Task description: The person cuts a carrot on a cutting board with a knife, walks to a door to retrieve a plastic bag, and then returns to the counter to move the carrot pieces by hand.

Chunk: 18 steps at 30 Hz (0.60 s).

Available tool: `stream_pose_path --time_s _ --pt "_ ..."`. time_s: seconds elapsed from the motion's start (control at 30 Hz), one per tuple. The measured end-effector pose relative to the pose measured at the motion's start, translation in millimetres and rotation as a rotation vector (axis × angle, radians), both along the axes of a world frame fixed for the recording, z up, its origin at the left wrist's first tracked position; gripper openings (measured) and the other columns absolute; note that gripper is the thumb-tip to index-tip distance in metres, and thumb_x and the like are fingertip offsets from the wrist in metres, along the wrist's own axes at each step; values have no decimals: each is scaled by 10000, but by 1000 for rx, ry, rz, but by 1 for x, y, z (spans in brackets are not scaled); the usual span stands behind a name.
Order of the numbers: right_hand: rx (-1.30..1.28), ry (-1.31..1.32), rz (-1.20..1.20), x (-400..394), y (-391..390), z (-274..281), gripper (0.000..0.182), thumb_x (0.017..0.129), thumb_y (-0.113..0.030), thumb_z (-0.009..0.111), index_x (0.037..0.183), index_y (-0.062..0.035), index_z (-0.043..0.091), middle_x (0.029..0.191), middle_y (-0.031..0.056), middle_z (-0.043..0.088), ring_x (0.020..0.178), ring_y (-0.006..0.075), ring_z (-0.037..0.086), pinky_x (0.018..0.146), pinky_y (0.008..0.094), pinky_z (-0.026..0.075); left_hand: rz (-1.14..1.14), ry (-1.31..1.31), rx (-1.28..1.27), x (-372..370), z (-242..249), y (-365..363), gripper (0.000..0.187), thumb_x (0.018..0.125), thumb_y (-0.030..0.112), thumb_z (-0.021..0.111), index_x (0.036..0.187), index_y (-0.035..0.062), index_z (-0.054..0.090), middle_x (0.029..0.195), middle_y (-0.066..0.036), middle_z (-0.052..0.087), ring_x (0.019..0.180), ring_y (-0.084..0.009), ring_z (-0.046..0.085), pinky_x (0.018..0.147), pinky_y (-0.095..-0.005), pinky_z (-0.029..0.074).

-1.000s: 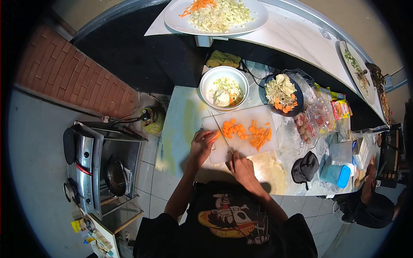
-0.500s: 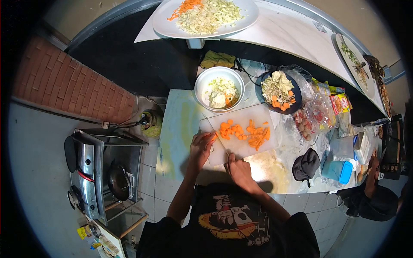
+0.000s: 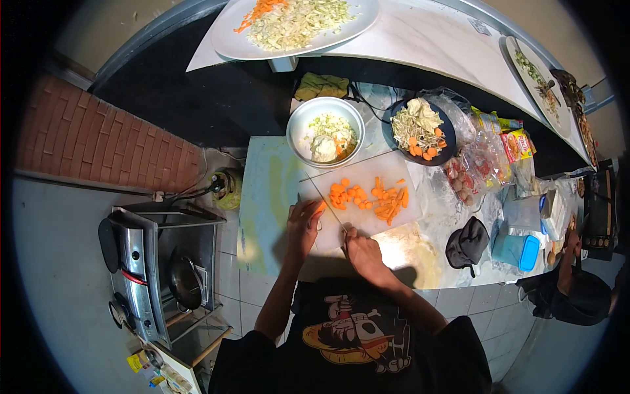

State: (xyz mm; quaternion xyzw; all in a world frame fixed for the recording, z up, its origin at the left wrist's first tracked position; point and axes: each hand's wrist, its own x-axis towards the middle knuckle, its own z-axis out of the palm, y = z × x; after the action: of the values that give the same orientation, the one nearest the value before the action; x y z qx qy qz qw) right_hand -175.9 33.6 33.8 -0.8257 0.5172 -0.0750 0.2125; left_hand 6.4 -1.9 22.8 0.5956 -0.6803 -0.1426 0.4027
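Observation:
My left hand (image 3: 303,225) is closed around a piece of carrot (image 3: 320,207) at the left side of a white cutting board (image 3: 387,168). My right hand (image 3: 363,250) grips the handle of a knife (image 3: 328,200), whose blade slants up and left beside the carrot. Right of the blade lie carrot slices (image 3: 351,195) and, farther right, longer carrot pieces (image 3: 394,202). Behind the board stands a white bowl (image 3: 293,134) holding chopped pale vegetables, some carrot and a pale lump.
A dark plate (image 3: 448,131) of bean sprouts and carrot slices stands behind the board. To the right are plastic bags (image 3: 476,164), a black cap (image 3: 466,244) and a blue container (image 3: 515,252). A stove (image 3: 134,256) is at left; another person (image 3: 571,295) is at far right.
The camera view has shifted slightly, so the bowl and the board appear a little farther left. Both hands keep their holds on the carrot and the knife.

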Motion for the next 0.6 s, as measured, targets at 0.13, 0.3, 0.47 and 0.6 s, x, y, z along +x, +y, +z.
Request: stream_pose_path --time_s 0.13,0.3,0.47,0.6 --pt "-40 22 -18 3 -1 -7 287 834 -80 496 1010 144 536 571 144 622 514 265 651 456 349 518 14 -9 -19 -2 -5 2 361 750 -30 686 1086 100 656 1017 -86 631 860 -278 562 725 -373 492" --pt "-64 75 -22 7 -1 -11 315 831 -94 509 1027 148 555 560 129 618 498 251 645 440 343 513 24 14 -41 -1 -14 1 349 761 -26 677 1084 104 657 1038 -83 629 868 -277 559 739 -378 486" --pt "-196 118 15 13 -8 -7 292 807 -96 529 1012 101 599 687 130 648 575 221 663 481 317 525 -7 11 -72 0 -18 2 358 768 -35 653 1098 102 643 1049 -84 626 886 -298 550 774 -392 473" --pt "-153 129 -9 18 -9 -7 274 792 -89 539 996 76 617 774 127 661 593 216 660 502 304 529 10 -16 -57 -1 -16 7 363 768 -38 645 1104 99 635 1043 -90 623 890 -305 546 775 -396 469"
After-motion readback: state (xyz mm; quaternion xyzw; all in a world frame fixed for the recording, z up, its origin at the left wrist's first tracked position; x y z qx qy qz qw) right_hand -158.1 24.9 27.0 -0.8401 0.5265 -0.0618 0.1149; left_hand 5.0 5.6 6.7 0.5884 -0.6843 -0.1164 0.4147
